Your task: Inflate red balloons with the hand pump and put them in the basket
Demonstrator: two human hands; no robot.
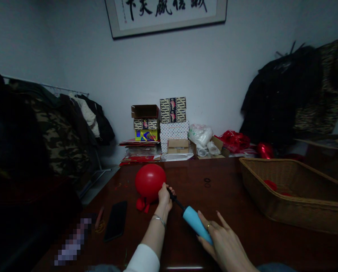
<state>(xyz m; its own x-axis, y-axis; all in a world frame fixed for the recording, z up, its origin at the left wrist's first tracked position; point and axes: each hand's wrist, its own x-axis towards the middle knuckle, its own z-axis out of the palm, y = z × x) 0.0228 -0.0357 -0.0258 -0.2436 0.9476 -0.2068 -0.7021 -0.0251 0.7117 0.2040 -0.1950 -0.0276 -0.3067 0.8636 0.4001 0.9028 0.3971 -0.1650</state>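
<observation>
A round, inflated red balloon [150,182] sits above the table at the black end of a blue balloon pump [195,222]. My left hand [165,197] is closed around that black end, right against the balloon; the balloon's neck is hidden behind my fingers. A black rod shows between my left hand and the blue barrel. My right hand [224,240] holds the barrel's lower end between thumb and fingers, with some fingers stretched out. Small limp red pieces [141,204], apparently balloons, are just below the inflated one.
On the brown table [222,196] lie a dark phone [115,221] at left and dark rings [207,182] farther back. A wicker basket [299,211] with red pieces inside stands at right. Stacked boxes [173,130] and a plastic bag [200,135] stand beyond the table.
</observation>
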